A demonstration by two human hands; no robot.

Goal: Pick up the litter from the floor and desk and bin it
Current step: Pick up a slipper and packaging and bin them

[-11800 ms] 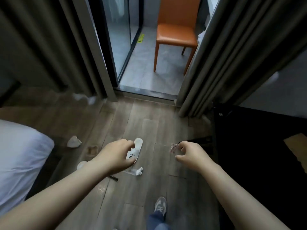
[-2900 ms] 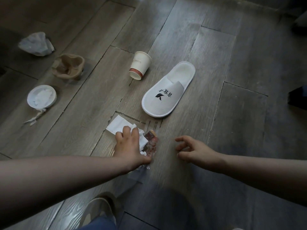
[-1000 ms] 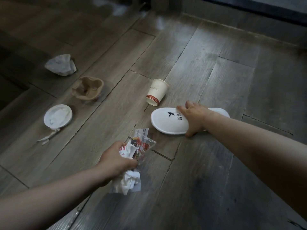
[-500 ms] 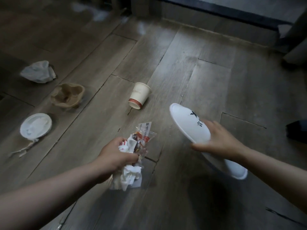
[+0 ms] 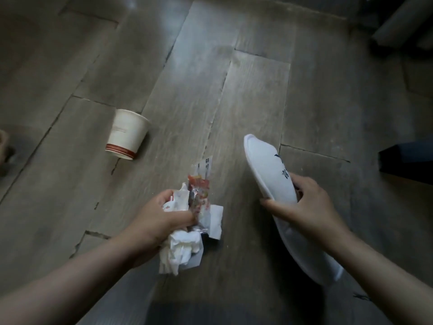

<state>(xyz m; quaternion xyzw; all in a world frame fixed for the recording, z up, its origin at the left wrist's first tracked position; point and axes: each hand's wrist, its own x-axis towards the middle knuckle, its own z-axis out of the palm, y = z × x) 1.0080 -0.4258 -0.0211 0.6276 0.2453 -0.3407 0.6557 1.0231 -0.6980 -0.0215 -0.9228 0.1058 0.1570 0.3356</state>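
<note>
My left hand (image 5: pixel 161 216) grips a bunch of litter (image 5: pixel 189 221): crumpled white tissues and a clear wrapper with red print, held above the wooden floor. My right hand (image 5: pixel 302 205) grips a white disposable slipper (image 5: pixel 269 170) with a dark logo, lifted off the floor and tilted, toe pointing up and away. A paper cup (image 5: pixel 127 134) with a red band lies upside down on the floor to the upper left of my left hand.
Grey-brown wooden floorboards (image 5: pixel 234 78) fill the view. A dark object (image 5: pixel 407 158) sits at the right edge and dark furniture or curtain bases (image 5: pixel 398 24) stand at the top right. A brown thing (image 5: pixel 3 141) shows at the far left edge.
My right hand has lifted the slipper off the floor and drawn it nearer. The left hand still holds the tissues and wrapper. The view has shifted right, so most floor litter on the left is out of frame.
</note>
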